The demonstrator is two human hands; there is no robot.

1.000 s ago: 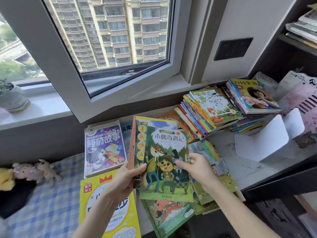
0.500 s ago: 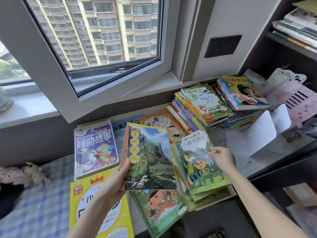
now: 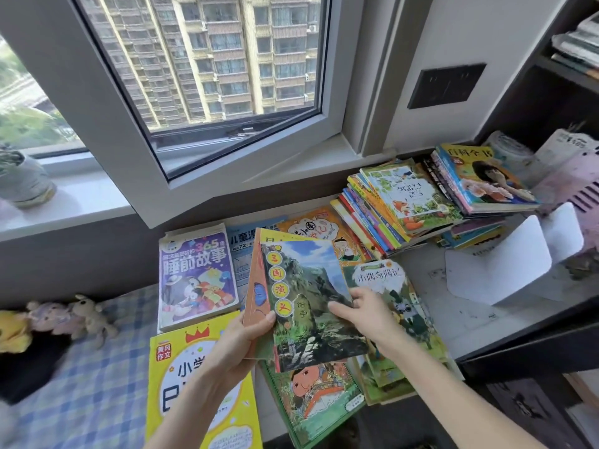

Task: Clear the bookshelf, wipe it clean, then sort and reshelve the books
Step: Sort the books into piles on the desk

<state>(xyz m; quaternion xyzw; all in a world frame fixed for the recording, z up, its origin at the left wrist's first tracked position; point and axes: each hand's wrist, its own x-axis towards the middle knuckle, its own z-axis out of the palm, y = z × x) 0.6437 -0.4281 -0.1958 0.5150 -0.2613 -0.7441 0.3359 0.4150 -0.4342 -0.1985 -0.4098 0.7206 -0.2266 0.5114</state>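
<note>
The landscape-cover book is the top one of a bunch of thin books held low at the middle of the view, above the near edge of the table. The left hand grips the bunch at its near left corner, thumb across the cover and fingers curled beneath. The right hand pinches the top book's right edge, thumb on the cover, the other fingers mostly hidden behind it. This looks like sorting. To do it well, the left thumb should ease just enough for one cover to slide right, and the book should land square on its like. The fox-cover book tops a loose pile just right of the hands, which seems to overhang the table's near edge and could slip if loaded carelessly. Around lie a purple bedtime-story book, a yellow workbook, and, farther right, a fanned stack of picture books beside white bookends. Left is a bed with a checked sheet and plush toys; beyond, an open window; far right, the dark bookshelf.
</note>
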